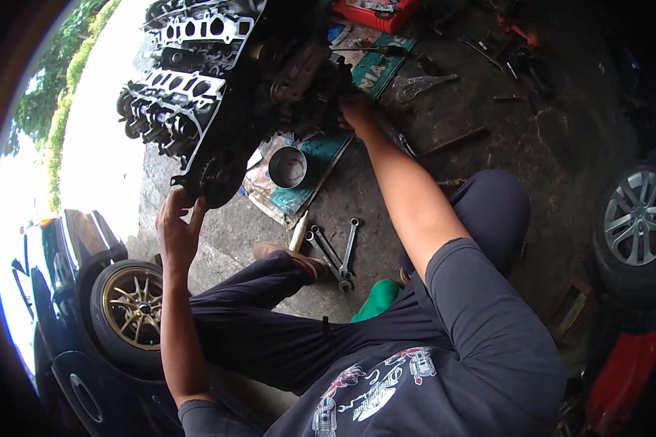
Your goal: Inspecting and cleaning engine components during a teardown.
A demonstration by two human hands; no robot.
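Note:
A dark car engine [288,80] stands in front of me, with pale metal gasket faces and cam gear showing on its left side. My left hand [178,217] is closed on the engine's near left corner, thumb against a round toothed pulley [222,172]. On the other side, my right hand [355,114] is closed against the engine's right edge, its fingertips lost in shadow. Below the engine a round metal tin [288,167] rests on a teal printed sheet [326,162].
Several wrenches [348,247] lie on the concrete floor by my foot. A red case [375,14] sits at the far side, and scattered tools [521,69] lie at the right. Cars with a bronze wheel [133,306] and a silver wheel [635,218] flank me.

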